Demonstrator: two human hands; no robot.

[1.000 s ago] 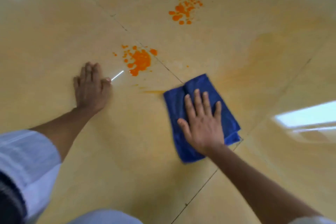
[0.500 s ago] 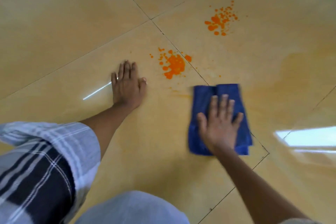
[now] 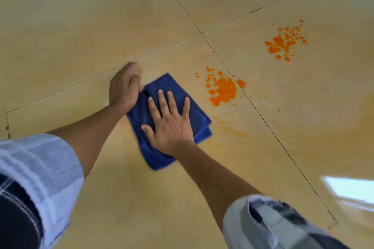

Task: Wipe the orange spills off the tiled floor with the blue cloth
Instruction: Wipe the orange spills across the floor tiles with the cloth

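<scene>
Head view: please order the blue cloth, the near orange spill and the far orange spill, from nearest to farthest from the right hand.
1. blue cloth, under the right hand
2. near orange spill, beyond the cloth, rightward
3. far orange spill, farther up-right, across the tile seam

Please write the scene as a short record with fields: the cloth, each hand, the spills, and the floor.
cloth: blue cloth, folded, lying flat on the floor
right hand: spread flat on top of the cloth
left hand: at the cloth's left edge; whether it grips is unclear
near spill: orange, to the right of the cloth, not touched
far spill: orange, beyond it, not touched
floor: glossy beige tiles, faint orange smears
</scene>
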